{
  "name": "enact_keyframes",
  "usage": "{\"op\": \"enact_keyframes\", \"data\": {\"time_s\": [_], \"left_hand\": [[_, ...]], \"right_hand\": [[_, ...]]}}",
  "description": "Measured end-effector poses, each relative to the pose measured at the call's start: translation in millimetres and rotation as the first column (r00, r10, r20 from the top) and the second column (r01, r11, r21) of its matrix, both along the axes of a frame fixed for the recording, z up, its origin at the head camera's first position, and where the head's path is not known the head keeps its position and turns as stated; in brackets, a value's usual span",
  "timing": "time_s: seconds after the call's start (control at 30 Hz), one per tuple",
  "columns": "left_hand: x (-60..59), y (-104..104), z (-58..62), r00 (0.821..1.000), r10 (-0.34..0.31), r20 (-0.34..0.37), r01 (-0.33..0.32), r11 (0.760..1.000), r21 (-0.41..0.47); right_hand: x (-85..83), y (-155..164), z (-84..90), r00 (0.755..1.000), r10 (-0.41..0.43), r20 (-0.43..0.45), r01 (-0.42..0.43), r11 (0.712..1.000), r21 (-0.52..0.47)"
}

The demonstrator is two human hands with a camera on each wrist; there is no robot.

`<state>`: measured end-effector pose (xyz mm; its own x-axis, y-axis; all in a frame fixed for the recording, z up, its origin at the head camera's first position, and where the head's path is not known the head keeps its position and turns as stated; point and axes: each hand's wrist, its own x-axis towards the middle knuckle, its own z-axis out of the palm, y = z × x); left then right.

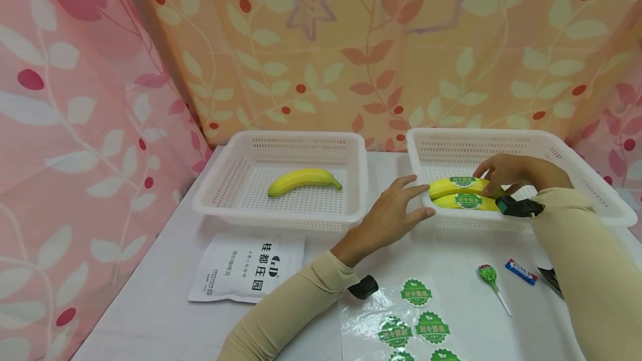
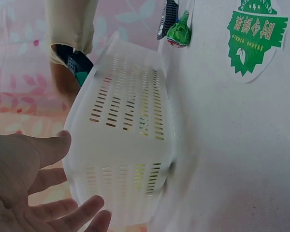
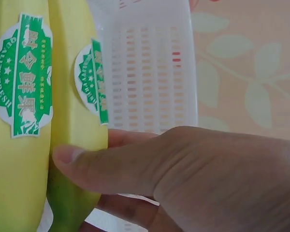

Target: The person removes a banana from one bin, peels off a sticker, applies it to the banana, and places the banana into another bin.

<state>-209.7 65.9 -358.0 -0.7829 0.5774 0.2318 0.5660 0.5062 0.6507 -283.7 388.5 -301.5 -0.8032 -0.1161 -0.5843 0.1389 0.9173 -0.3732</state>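
Observation:
My right hand (image 1: pixel 526 171) reaches into the right white basket (image 1: pixel 471 217) and grips a yellow banana (image 3: pixel 70 63) near its greenish end, thumb on top and fingers around the far side. Beside it, toward the basket's front wall, lies a second banana (image 3: pixel 19 179). Both bananas carry a round green-and-white sticker (image 1: pixel 468 200). My left hand (image 1: pixel 388 210) has its fingers spread at the basket's left front corner, fingertips right at the rim. Nothing lies in the left palm.
A left white basket (image 1: pixel 286 217) holds one banana (image 1: pixel 303 180) with no sticker showing. In front lie a white pouch (image 1: pixel 246 266), a sheet of green stickers (image 1: pixel 366 327), a green lollipop (image 1: pixel 487 275), a small blue-and-red packet (image 1: pixel 520 272) and a dark packet (image 1: pixel 550 280). Patterned curtains (image 1: pixel 321 71) stand behind.

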Motion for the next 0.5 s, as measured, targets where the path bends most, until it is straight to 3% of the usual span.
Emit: {"op": "enact_keyframes", "data": {"time_s": [0.2, 0.3, 0.4, 0.5], "left_hand": [[0.4, 0, -0.2, 1.000, 0.001, 0.000, -0.001, 1.000, 0.000], [0.4, 0, 0.2, 1.000, -0.001, -0.001, 0.001, 1.000, 0.000], [0.6, 0, 0.6, 1.000, -0.003, -0.002, 0.003, 1.000, 0.001], [0.7, 0, 0.9, 1.000, -0.003, 0.001, 0.003, 1.000, -0.002]], "right_hand": [[-1.1, 6, -5.5, 0.999, -0.033, 0.012, 0.034, 0.999, -0.032], [-0.1, 6, -4.9, 1.000, 0.005, 0.001, -0.005, 0.999, -0.053], [4.9, 5, -3.4, 0.995, 0.058, -0.077, -0.062, 0.997, -0.048], [16.5, 1, -2.1, 0.968, 0.107, -0.228, -0.114, 0.993, -0.018]]}}
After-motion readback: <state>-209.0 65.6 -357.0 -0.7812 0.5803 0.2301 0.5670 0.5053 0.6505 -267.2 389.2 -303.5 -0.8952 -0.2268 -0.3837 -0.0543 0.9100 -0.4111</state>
